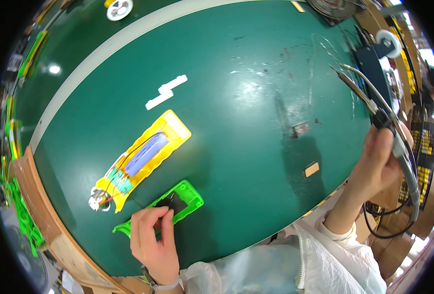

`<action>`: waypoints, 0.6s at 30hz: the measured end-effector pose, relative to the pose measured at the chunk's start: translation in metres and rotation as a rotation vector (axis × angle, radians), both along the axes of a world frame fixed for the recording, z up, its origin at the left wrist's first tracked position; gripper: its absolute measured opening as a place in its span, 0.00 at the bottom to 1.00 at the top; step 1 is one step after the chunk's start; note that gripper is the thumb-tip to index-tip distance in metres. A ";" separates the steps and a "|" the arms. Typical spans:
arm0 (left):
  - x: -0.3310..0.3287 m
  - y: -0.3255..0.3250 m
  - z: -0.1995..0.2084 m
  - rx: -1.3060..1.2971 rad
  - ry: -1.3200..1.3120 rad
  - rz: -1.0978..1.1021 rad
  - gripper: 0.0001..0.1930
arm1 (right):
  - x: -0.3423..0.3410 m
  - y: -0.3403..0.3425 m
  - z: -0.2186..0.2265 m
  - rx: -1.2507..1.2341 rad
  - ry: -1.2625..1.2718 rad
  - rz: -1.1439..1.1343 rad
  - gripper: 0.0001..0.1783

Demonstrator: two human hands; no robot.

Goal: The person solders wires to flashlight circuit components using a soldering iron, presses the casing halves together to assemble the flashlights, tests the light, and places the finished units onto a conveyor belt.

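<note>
My left hand is closed over a bright green plastic housing half, its thumb and fingertips pinched at the edge of a dark, flat panel lying inside. Part of the housing is hidden by the fingers. Up and to the left lies a yellow housing half holding a blue-wrapped battery, a green circuit board, thin wires and a silvery lamp head. On the right, my right hand grips a soldering iron with a curved metal feed tube beside it, the tip raised towards the far side.
A white stepped plastic piece lies beyond the yellow housing. A small tan block and a greyish scrap rest on the green mat. A dark blue device with a white reel stands far right; a brown curved edge borders the left.
</note>
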State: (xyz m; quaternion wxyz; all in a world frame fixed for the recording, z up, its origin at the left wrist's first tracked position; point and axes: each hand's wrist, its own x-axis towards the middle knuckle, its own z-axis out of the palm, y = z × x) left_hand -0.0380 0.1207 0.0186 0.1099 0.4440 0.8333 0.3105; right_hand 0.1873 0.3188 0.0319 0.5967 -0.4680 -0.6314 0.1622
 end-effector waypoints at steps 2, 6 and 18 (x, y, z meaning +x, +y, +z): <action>0.001 0.001 0.001 -0.011 0.019 0.002 0.09 | 0.017 -0.001 -0.006 -0.003 -0.106 -0.056 0.17; 0.004 0.002 -0.001 -0.016 0.079 0.006 0.08 | 0.036 -0.005 -0.044 0.181 -0.141 0.116 0.15; 0.004 -0.002 -0.011 0.027 0.082 0.047 0.06 | 0.028 -0.004 -0.059 0.096 -0.148 0.053 0.11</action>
